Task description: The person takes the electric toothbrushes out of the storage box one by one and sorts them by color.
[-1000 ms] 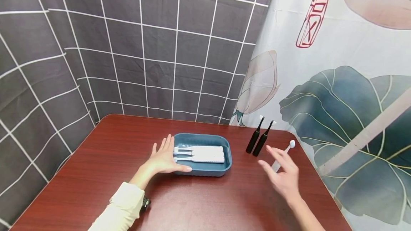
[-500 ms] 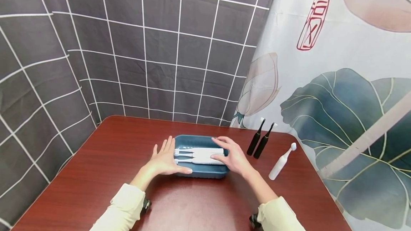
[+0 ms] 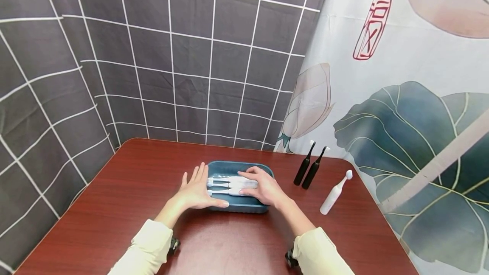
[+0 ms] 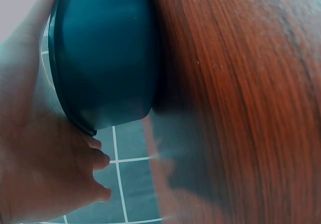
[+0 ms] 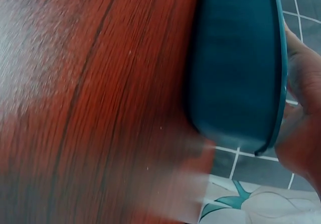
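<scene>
A blue plastic basket (image 3: 240,209) stands on the table with several white electric toothbrushes (image 3: 234,191) lying side by side in it, heads to the left. My left hand (image 3: 195,191) rests on the basket's left end, fingers spread and straight, thumb along the front rim. Over the right half of the basket reaches my right hand (image 3: 265,188), its thumb and fingers apart on either side of the toothbrush handles. The handle ends are hidden under it. Each wrist view shows the basket's outer wall (image 4: 108,53), with the right fingers mostly hidden behind the rim (image 5: 283,68).
Two black electric toothbrushes (image 3: 311,175) lie right of the basket near the back edge. Farther right is a white electric toothbrush (image 3: 331,198) on the wooden table (image 3: 229,241). A grey checked curtain (image 3: 183,75) and a floral cloth (image 3: 412,139) hang behind.
My right hand has left the white toothbrush at the right and come left over the basket, then slid farther left along the handles. My left hand stays on the basket's end.
</scene>
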Demonstrator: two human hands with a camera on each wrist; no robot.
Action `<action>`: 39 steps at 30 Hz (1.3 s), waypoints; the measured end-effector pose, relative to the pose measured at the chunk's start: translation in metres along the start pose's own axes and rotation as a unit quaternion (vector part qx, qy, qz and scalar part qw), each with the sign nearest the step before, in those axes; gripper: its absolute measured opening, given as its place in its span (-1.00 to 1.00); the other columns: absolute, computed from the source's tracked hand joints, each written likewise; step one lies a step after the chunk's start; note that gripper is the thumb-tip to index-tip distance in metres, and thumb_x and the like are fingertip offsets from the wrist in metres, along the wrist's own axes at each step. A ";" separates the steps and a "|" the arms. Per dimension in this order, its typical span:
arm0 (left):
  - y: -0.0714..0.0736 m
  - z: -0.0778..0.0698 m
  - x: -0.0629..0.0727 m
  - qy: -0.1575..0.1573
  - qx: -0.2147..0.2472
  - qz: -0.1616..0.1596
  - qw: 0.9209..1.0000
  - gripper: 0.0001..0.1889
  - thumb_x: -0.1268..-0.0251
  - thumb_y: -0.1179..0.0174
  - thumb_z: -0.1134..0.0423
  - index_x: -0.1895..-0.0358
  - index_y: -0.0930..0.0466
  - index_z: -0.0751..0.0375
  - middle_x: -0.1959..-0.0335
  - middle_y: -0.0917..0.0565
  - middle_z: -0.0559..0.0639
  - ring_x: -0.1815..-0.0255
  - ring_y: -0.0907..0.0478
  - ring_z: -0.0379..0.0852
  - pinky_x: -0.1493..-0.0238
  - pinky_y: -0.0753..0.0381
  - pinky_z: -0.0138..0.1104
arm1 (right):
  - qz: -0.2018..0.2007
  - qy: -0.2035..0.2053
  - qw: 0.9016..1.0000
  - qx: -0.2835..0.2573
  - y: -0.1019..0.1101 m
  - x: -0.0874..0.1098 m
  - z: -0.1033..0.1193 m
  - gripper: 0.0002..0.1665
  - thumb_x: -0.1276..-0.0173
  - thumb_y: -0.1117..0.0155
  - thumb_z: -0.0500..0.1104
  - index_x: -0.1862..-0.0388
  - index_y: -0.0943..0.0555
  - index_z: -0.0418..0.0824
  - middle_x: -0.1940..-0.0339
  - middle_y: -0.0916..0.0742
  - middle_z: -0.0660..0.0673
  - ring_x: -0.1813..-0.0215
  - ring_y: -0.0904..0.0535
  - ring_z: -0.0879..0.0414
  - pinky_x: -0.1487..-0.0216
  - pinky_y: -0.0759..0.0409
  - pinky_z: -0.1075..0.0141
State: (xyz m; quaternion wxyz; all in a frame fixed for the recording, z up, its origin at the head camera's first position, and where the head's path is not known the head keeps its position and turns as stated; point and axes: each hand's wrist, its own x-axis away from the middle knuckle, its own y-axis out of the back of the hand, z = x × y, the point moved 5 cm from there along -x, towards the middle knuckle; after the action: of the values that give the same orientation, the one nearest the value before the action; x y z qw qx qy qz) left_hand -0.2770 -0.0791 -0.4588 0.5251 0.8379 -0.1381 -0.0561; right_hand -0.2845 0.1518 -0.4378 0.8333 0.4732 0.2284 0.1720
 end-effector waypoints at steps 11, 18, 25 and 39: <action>0.002 -0.001 0.002 -0.002 -0.002 -0.003 1.000 0.57 0.37 -0.27 -0.69 -0.60 0.17 0.38 -0.64 0.15 0.26 -0.62 0.23 0.24 -0.47 0.38 0.25 | 0.064 0.003 0.996 0.057 -0.017 -0.008 0.005 -0.30 -0.23 -0.48 0.19 -0.36 -0.58 0.17 -0.01 -0.53 0.06 0.05 -0.43 0.14 0.12 -0.51 0.22; 0.001 -0.001 0.002 -0.002 0.001 -0.003 1.000 0.57 0.37 -0.28 -0.69 -0.60 0.17 0.38 -0.64 0.16 0.26 -0.62 0.24 0.24 -0.46 0.40 0.24 | 0.087 0.008 0.991 0.097 -0.022 -0.013 0.008 -0.34 -0.24 -0.48 0.16 -0.34 -0.60 0.17 0.10 -0.54 0.03 0.10 -0.42 0.13 0.14 -0.46 0.15; 0.003 -0.002 0.003 -0.005 0.005 -0.003 1.000 0.57 0.37 -0.28 -0.69 -0.60 0.17 0.39 -0.63 0.16 0.27 -0.62 0.24 0.24 -0.46 0.39 0.25 | 0.099 0.020 0.988 0.119 -0.028 -0.017 0.009 -0.42 -0.26 -0.48 0.13 -0.28 -0.65 0.15 0.16 -0.57 -0.03 0.15 -0.48 0.11 0.19 -0.54 0.21; 0.001 0.000 0.002 -0.008 0.009 -0.004 1.000 0.56 0.35 -0.28 -0.68 -0.60 0.17 0.37 -0.64 0.16 0.26 -0.63 0.25 0.22 -0.46 0.41 0.25 | 0.096 0.031 0.982 0.160 -0.041 -0.027 0.016 -0.51 -0.21 -0.50 0.16 -0.14 -0.73 0.18 0.31 -0.57 0.09 0.27 -0.45 0.21 0.32 -0.45 0.36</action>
State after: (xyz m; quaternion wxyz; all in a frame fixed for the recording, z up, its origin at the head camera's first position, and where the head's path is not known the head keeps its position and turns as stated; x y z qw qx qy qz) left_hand -0.2751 -0.0799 -0.4577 0.5163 0.8425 -0.1397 -0.0631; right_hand -0.2954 0.1072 -0.4601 0.7188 0.6148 0.2318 0.2269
